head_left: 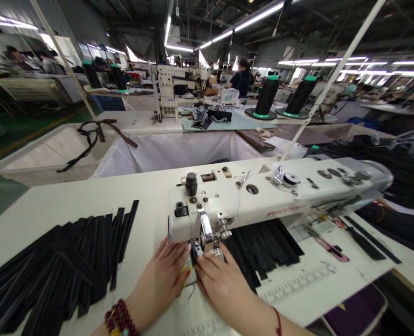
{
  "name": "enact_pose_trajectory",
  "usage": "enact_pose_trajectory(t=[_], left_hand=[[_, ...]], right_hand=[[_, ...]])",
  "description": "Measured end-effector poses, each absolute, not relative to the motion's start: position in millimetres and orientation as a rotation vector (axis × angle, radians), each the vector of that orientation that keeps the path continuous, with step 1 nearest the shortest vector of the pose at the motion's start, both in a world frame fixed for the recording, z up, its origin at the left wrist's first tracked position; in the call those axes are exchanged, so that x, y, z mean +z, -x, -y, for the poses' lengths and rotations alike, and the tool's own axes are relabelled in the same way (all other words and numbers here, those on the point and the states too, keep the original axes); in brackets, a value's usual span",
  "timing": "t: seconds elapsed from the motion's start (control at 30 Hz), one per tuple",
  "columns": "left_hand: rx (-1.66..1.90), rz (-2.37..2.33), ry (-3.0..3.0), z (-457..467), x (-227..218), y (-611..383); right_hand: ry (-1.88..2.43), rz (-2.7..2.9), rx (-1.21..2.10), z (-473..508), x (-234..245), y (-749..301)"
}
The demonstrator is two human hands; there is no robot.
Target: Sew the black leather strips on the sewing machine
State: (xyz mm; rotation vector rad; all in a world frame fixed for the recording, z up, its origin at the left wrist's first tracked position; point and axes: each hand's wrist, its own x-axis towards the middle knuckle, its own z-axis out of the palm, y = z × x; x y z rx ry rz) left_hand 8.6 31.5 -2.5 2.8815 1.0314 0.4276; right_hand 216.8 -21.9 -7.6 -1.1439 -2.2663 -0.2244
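Pinning a narrow dark strip (193, 255) under the presser foot (209, 246) of a sewing machine (263, 200), left hand (161, 280) and right hand (221, 282) lie flat, unclenched. The strip seems light, limp, slippery, and best steadied by fingertips at its edges.

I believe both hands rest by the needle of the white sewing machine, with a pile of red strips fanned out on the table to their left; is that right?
Not quite: the head view shows black flat strips, not red. The left hand and right hand do rest by the needle of the white sewing machine.
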Motion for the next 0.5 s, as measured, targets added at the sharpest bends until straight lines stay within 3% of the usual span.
enact_pose_trajectory(t=[0.23,0.5], left_hand=[[0.401,-1.061,-2.853,-30,-3,-11],[0.405,-1.129,-2.830,-32,-7,-12]], right_hand=[[1.198,2.395,-0.305,4,-12,-213],[1.210,2.264,-0.142,20,1,-223]])
